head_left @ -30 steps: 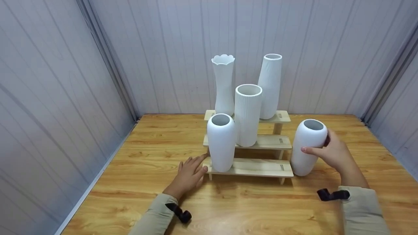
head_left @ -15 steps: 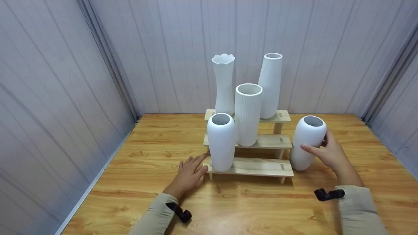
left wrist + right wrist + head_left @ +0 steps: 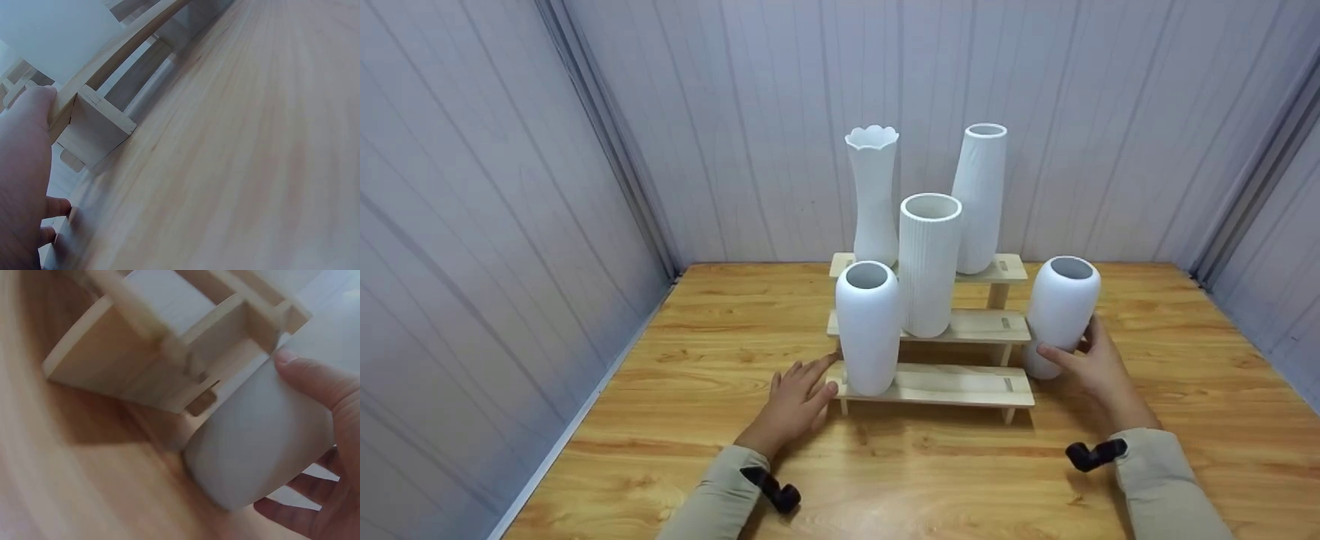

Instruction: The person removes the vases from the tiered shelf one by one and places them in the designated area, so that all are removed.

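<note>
My right hand (image 3: 1099,375) grips a smooth white vase (image 3: 1063,304) with an open dark mouth, just right of the stepped wooden stand (image 3: 960,384). In the right wrist view, the thumb lies along the near side of the white vase (image 3: 253,433) and the fingers are behind it; its base is close to the stand's end. My left hand (image 3: 795,401) rests at the left end of the lowest shelf. The left wrist view has its thumb against the shelf's edge and fingertips (image 3: 57,207) low by the table. A similar white vase (image 3: 868,330) stands on that shelf.
On the middle shelf stands a ribbed white vase (image 3: 930,266). The top shelf bears a scalloped-rim vase (image 3: 874,199) at left and a tall tapered vase (image 3: 982,199) at right. Panelled walls (image 3: 780,127) enclose the wooden table (image 3: 720,315) behind and at both sides.
My right hand and the vase in it have moved back and slightly left along the stand's right side. The left hand, the stand and the other vases have stayed put.
</note>
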The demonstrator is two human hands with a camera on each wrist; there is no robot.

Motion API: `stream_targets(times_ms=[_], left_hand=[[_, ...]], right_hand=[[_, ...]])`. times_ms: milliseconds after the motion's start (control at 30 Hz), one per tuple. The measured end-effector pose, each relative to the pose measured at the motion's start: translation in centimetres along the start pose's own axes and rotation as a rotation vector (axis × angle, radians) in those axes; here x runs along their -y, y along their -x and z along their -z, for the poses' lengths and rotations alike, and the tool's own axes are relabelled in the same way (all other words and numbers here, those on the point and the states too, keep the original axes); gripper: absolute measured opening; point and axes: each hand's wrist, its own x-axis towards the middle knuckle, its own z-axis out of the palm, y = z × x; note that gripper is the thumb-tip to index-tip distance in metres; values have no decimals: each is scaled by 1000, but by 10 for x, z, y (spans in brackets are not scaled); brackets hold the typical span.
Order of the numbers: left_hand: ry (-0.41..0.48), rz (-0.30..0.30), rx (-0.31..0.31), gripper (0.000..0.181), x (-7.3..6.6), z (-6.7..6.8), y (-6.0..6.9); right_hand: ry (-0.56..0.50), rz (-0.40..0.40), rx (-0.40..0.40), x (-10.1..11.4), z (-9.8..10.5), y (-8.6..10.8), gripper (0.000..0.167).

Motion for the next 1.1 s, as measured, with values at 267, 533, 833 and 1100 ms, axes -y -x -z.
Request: stream_targets(times_ms=[267,533,833,1100], left_hand=[[8,-6,2,58,-1,1,0],[-5,-2,2,57,-1,2,-2],[-9,3,-2,58,0,1,-3],[-5,-7,1,57,0,1,-1]], right_hand=[[-22,28,-107,-12,-15,-1,106],[-11,28,-156,-23,-28,-2,103],[145,18,-121,-29,-33,1,91],[266,-10,-103,-31,-33,3,87]])
